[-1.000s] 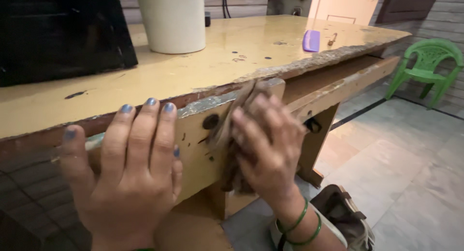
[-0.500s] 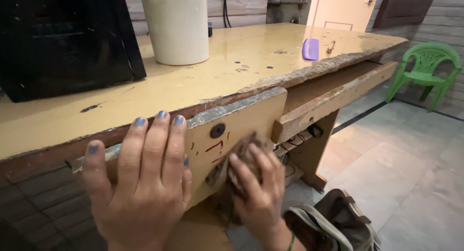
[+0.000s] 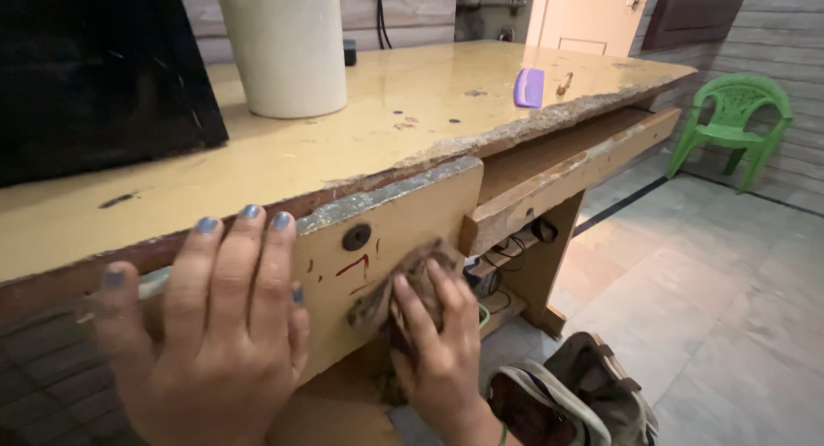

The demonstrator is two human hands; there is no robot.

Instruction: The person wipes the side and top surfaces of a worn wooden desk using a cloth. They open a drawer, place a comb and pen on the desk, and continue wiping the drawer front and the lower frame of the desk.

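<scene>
My left hand (image 3: 206,326) lies flat with fingers spread against the yellow drawer front (image 3: 403,214) of a worn wooden desk (image 3: 343,137), its fingertips at the drawer's top edge. My right hand (image 3: 433,343) presses a crumpled brown cloth (image 3: 403,283) against the lower right part of the same drawer front, below a dark keyhole (image 3: 356,236) and some red marks. The cloth is bunched under my fingers.
A second drawer (image 3: 566,158) stands pulled out to the right. On the desktop are a black box-like appliance (image 3: 94,77), a white cylinder (image 3: 283,47) and a purple comb (image 3: 528,87). A green plastic chair (image 3: 730,120) stands on the tiled floor; a bag (image 3: 584,403) lies below.
My right hand has slid the cloth down from the drawer front's top right corner to its lower part. My left hand has stayed flat on the drawer front.
</scene>
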